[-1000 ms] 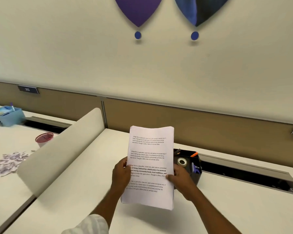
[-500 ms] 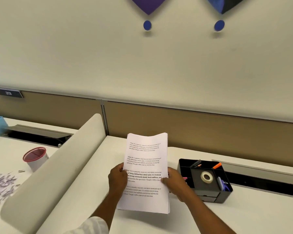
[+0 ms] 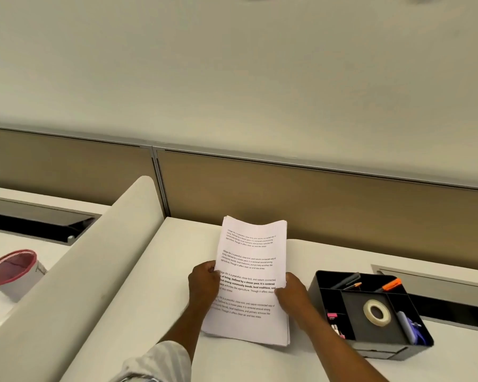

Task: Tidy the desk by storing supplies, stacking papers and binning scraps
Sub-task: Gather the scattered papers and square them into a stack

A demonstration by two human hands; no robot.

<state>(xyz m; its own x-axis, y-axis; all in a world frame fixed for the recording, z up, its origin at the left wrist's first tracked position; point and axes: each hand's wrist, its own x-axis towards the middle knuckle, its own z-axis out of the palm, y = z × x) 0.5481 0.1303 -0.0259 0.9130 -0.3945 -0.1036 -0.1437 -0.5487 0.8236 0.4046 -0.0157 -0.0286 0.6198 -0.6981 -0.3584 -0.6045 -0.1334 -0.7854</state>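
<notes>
The left hand (image 3: 203,285) grips the left edge of a stack of papers (image 3: 249,271), thumb on the printed top sheet; its other fingers are hidden behind the stack. The right hand (image 3: 291,295) grips the right edge the same way, and only its thumb and knuckles show. The stack stands tilted away over the white desk (image 3: 260,362), between the 2 hands, its top edge bowed. Whether its bottom edge touches the desk cannot be told. The print is in 4 blocks, mostly too small to read, and the left hand covers the starts of some lines.

A pale striped sleeve (image 3: 160,359) on the left arm is cut off by the lower edge.

Just right of the right hand sits a black organizer tray (image 3: 318,288). It holds a roll of tape (image 3: 376,312) in the middle compartment and an orange marker (image 3: 391,284) at the back. Small pink things (image 3: 332,315) and a purple thing (image 3: 414,326) in side compartments are hard to make out.

To the left, a curved divider (image 3: 94,260) hides part of a red-rimmed cup (image 3: 11,268) on the neighbouring desk.
</notes>
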